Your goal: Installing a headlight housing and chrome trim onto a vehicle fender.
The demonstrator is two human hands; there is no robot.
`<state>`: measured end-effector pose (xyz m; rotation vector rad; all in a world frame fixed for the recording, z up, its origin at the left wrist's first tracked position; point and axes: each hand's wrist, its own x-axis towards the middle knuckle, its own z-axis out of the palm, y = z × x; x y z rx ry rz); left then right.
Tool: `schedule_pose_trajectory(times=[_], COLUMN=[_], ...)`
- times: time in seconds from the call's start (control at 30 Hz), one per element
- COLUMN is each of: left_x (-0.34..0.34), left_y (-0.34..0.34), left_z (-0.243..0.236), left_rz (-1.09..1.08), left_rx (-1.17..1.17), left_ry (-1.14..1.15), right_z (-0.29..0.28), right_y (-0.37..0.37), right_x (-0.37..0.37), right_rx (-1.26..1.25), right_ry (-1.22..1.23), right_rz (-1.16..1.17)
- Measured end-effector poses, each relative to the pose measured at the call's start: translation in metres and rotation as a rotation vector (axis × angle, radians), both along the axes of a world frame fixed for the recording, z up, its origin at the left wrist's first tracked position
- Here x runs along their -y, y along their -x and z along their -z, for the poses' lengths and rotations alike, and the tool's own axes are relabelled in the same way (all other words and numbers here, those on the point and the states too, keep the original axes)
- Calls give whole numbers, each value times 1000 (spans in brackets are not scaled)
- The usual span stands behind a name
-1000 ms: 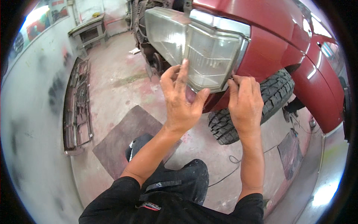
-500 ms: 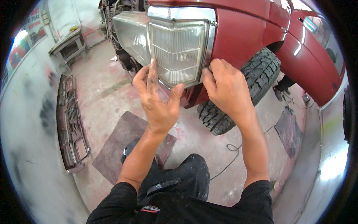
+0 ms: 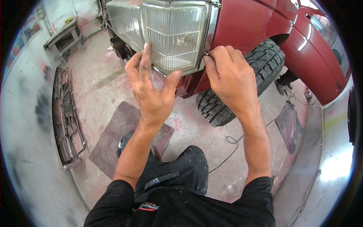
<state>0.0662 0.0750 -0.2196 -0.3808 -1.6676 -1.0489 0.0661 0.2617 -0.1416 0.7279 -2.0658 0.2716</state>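
The clear, ribbed corner lamp (image 3: 174, 36) sits in a chrome surround at the front of a red vehicle. My left hand (image 3: 151, 85) is open below it, a fingertip at the seam between this lamp and the neighbouring headlight (image 3: 124, 24), its thumb by the lamp's lower edge. At the lamp's lower right side, my right hand (image 3: 231, 73) is closed, with thumb and forefinger pinched at a small metal fastener (image 3: 207, 54). A similar fastener shows at the upper right corner of the lamp. The fingers hide most of the pinched piece.
A treaded tyre (image 3: 261, 72) stands right of my hands, under the red fender (image 3: 245, 26). A removed grille (image 3: 68, 113) leans along the left wall. A dark mat (image 3: 113, 132) lies by my knees; a thin cable (image 3: 230, 145) crosses the floor. Another person's shoe (image 3: 280, 87) shows behind the tyre.
The whole view has shifted slightly, so the lamp and both hands sit higher in the picture. Both hands keep nearly the same pose against the lamp.
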Motion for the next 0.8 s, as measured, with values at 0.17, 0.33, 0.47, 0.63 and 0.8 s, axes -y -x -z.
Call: schedule_pose_trajectory(times=[0.17,0.33,0.47,0.63,0.8], left_x=[2,2,-1,1,0], left_y=[1,0,1,4,6], left_z=[2,0,-1,1,2], left_rz=[-3,26,-14,-17,-36], left_rx=[-9,-14,-22,-32,-33], left_ry=[11,17,36,21,30], right_z=[-10,-15,-9,-10,-4], right_y=[7,10,15,9,6], right_x=[-3,-2,-3,-1,1], right_rx=[-58,-22,161,435,8], right_ry=[-195,-251,-36,162,-187], right_rz=[6,13,-67,-121,111])
